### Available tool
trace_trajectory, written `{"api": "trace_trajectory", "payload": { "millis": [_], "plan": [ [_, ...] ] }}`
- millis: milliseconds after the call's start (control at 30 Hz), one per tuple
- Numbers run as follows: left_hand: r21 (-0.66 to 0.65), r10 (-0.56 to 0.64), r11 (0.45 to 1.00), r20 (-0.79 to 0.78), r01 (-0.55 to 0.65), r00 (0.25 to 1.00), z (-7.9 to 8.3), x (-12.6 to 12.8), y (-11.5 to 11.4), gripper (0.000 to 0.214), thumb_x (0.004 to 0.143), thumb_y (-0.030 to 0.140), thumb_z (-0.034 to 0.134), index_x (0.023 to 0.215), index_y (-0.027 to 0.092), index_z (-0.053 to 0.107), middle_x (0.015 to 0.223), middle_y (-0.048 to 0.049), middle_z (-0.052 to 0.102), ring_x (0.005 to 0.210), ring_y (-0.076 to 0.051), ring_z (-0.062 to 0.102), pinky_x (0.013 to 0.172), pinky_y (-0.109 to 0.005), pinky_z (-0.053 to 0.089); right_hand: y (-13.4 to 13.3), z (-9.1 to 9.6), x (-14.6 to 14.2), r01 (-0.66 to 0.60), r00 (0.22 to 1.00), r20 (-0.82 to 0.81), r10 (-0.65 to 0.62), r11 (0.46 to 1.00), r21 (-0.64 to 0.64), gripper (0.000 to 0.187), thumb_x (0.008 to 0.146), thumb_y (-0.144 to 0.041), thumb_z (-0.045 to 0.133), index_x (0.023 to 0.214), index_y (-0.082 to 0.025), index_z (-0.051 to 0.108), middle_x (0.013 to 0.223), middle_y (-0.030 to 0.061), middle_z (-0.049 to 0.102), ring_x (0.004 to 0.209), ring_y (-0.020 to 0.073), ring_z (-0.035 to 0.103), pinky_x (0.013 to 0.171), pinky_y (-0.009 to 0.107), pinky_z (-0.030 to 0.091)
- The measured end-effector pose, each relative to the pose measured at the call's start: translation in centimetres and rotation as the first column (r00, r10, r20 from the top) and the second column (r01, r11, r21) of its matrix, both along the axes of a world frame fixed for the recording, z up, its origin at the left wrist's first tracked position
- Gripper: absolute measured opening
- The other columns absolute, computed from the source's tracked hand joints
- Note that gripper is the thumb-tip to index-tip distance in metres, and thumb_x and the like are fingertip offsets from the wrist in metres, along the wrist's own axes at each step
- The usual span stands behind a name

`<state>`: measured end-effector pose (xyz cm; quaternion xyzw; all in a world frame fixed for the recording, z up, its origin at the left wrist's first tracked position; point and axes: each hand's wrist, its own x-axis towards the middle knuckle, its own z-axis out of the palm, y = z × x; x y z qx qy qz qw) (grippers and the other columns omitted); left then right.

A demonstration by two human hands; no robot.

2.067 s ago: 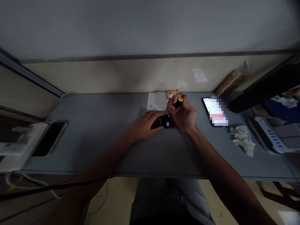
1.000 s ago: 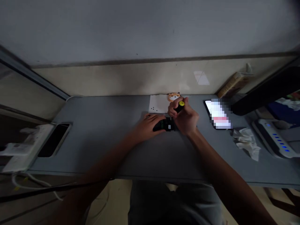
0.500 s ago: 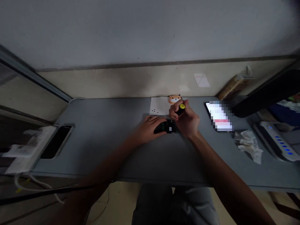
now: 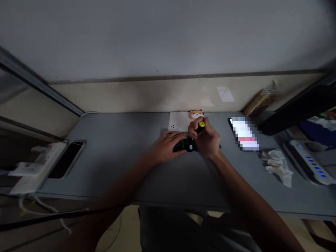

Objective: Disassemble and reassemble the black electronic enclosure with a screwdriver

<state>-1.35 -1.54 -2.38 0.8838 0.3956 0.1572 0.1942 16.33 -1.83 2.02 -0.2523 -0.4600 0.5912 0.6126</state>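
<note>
Two hands on it: the right hand (image 4: 208, 140) is fisted tight round a black screwdriver handle (image 4: 200, 128) with a yellow cap, while the left hand (image 4: 168, 147) lies spread over a small black plastic gadget (image 4: 186, 145). Its tiny white label (image 4: 190, 148) is unreadable. The gadget sits on a grey desk (image 4: 118, 168), just below a white paper sheet (image 4: 177, 122).

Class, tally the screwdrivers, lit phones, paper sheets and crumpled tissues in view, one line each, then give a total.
Screwdriver: 1
Lit phone: 1
Paper sheet: 1
Crumpled tissue: 1
Total: 4
</note>
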Motion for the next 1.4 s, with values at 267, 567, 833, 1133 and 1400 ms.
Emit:
{"api": "trace_trajectory", "payload": {
  "millis": [267,567,833,1133,1400],
  "plan": [
    [0.036,-0.006,0.999,0.005,0.006,1.000,-0.42,-0.13,0.05,0.047,0.096,0.041,0.066,0.140,0.027,0.056,0.145,-0.0061,0.063,0.139,-0.028,0.052,0.120,-0.047,0.034,0.07,0.28,0.10,0.039,0.999,0.022,-0.038,0.999,-0.031,0.050,0.095,-0.067,0.052,0.069,-0.025,0.052,0.055,-0.0031,0.038,0.051,0.0135,0.034,0.052,0.029,0.035],
    [0.014,0.011,1.000,-0.006,-0.011,1.000,-0.04,0.04,-0.02,0.046,0.094,0.040,0.068,0.137,0.028,0.057,0.144,-0.0063,0.063,0.138,-0.029,0.054,0.120,-0.049,0.033,0.13,0.32,-0.04,0.049,0.999,0.003,-0.049,0.998,-0.043,0.051,0.094,-0.068,0.052,0.067,-0.024,0.051,0.057,-0.0033,0.037,0.051,0.0129,0.033,0.051,0.030,0.033],
    [0.016,-0.002,1.000,0.006,0.002,1.000,0.08,0.01,-0.13,0.044,0.096,0.042,0.065,0.138,0.030,0.057,0.144,-0.0052,0.064,0.137,-0.029,0.054,0.120,-0.050,0.034,0.13,0.29,-0.10,0.003,1.000,-0.006,-0.003,0.999,-0.054,0.051,0.094,-0.068,0.052,0.067,-0.024,0.052,0.054,-0.0038,0.035,0.050,0.0129,0.033,0.051,0.029,0.032],
    [0.023,-0.018,1.000,0.024,0.018,1.000,-0.02,-0.03,-0.01,0.042,0.098,0.048,0.061,0.137,0.032,0.057,0.146,-0.0011,0.063,0.135,-0.029,0.055,0.117,-0.051,0.038,0.08,0.16,-0.22,0.052,0.999,0.004,-0.051,0.998,-0.031,0.052,0.094,-0.068,0.053,0.067,-0.024,0.051,0.056,-0.0041,0.035,0.050,0.0128,0.034,0.051,0.030,0.035],
    [0.012,0.005,1.000,0.008,-0.005,1.000,0.04,0.11,-0.05,0.042,0.096,0.041,0.065,0.135,0.028,0.059,0.142,-0.0052,0.065,0.135,-0.028,0.056,0.118,-0.049,0.034,0.25,0.09,-0.09,0.029,0.999,-0.014,-0.030,0.999,-0.030,0.051,0.095,-0.066,0.053,0.067,-0.023,0.050,0.054,-0.0048,0.035,0.049,0.0110,0.034,0.050,0.028,0.032]
  ]
}}
